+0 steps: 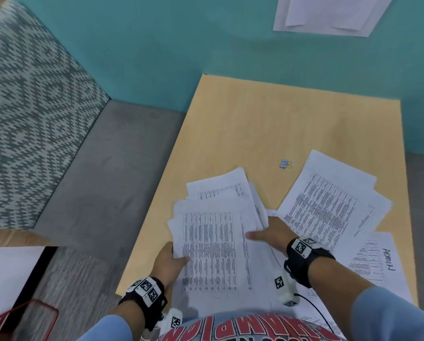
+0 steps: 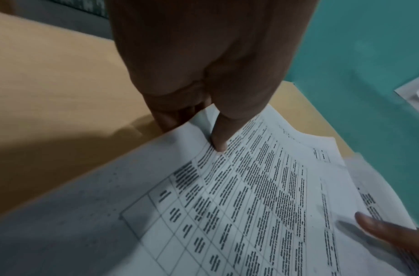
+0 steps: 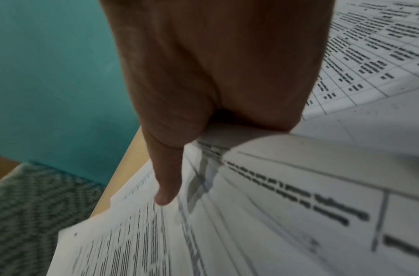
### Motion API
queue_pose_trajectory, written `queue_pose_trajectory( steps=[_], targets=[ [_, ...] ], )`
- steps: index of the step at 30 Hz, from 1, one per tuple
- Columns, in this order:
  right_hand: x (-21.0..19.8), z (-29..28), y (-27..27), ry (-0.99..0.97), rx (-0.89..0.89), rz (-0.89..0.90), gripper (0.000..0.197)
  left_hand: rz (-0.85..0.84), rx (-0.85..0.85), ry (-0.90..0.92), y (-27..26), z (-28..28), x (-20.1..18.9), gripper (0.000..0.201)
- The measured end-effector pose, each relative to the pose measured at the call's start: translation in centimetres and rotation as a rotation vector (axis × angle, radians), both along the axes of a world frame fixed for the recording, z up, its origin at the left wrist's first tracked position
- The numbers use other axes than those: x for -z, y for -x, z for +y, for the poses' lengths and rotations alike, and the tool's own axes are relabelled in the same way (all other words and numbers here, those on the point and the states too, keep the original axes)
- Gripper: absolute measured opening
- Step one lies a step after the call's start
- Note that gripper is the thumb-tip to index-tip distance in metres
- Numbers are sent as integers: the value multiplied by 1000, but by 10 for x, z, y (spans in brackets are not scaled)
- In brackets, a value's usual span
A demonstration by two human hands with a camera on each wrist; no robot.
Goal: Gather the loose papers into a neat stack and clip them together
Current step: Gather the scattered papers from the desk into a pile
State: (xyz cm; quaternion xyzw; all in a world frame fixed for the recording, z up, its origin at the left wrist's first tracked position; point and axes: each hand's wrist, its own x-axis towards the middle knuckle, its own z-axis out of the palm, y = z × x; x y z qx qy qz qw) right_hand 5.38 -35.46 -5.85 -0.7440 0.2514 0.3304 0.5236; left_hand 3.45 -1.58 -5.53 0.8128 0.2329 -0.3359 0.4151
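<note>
A loose bundle of printed sheets [image 1: 213, 242] lies fanned over the near left part of the tan table [image 1: 267, 124]. My left hand [image 1: 169, 262] grips its left edge, thumb [image 2: 219, 140] on top and fingers underneath. My right hand [image 1: 267, 236] holds the bundle's right edge, thumb [image 3: 167, 186] pressed on the top sheet and several sheets tucked under the palm. More printed sheets [image 1: 329, 200] lie spread to the right, and one marked with handwriting [image 1: 378, 262] sits near the right edge. A small blue binder clip [image 1: 285, 164] rests on the table beyond the papers, apart from both hands.
A grey bench seat [image 1: 102, 173] with a patterned backrest [image 1: 26, 107] runs along the table's left side. A teal wall [image 1: 181, 40] stands behind, with white paper [image 1: 329, 13] pinned on it. A red wire frame [image 1: 21, 318] sits at the lower left.
</note>
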Motion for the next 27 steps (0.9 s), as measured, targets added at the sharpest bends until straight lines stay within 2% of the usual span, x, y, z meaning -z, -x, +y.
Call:
queue_pose_trajectory(
  steps=[1, 2, 5, 6, 8, 11, 13, 18, 21, 23, 27],
  targets=[
    [9, 1, 5, 3, -18, 13, 114, -4, 15, 21, 0, -2, -1, 35],
    [10, 4, 8, 12, -22, 21, 109, -12, 32, 34, 0, -2, -1, 32],
    [-25, 22, 14, 23, 5, -41, 54, -42, 35, 71, -1, -1, -4, 34],
    [-31, 24, 18, 24, 5, -64, 46, -48, 23, 90, -2, 0, -7, 34],
    [-42, 26, 24, -12, -3, -92, 40, -38, -12, 155, -4, 0, -12, 40],
    [-54, 21, 36, -76, 24, -99, 37, 48, -48, 305, -5, 5, -19, 70],
    [-62, 15, 48, -126, 59, -106, 36, 91, -59, 388, -6, 5, -26, 80],
    [-84, 1, 76, -236, 99, -64, 24, 83, 27, 520, -7, -6, -45, 48],
    [-100, -8, 88, -301, 96, -103, 26, 18, 23, 586, -7, -21, -64, 47],
    [-119, -17, 94, -277, 112, -154, 29, -90, 20, 561, -9, -34, -81, 45],
    [-175, -39, 104, -254, 129, -272, 27, -295, 20, 570, -15, -66, -118, 26]
  ],
)
